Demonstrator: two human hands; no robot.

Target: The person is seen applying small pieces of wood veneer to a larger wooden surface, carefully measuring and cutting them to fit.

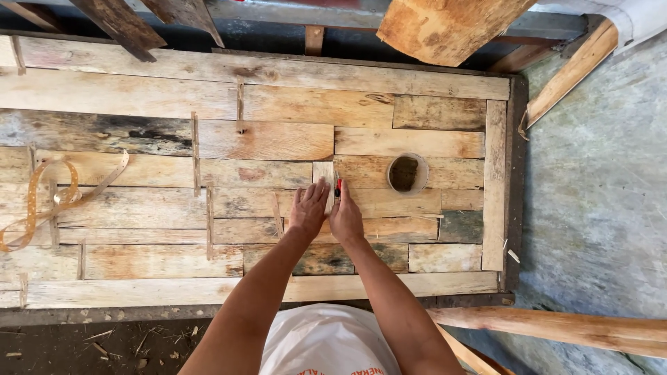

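Note:
A large panel of patched wooden planks (139, 97) lies flat below me. My left hand (308, 210) presses flat on a small pale wood piece (323, 172) standing upright among the planks near the middle. My right hand (345, 217) sits right beside it, holding a thin tool with a red tip (338, 189) against the edge of that small piece. Both hands touch the panel. A round clear container (407, 173) with dark contents stands on the planks just right of my hands.
A curled tan strap (48, 198) lies on the panel's left side. Loose boards (445, 28) lean over the far edge. Grey concrete floor (597, 194) lies to the right, a wooden pole (556, 326) at the lower right, dirt ground (90, 344) at the lower left.

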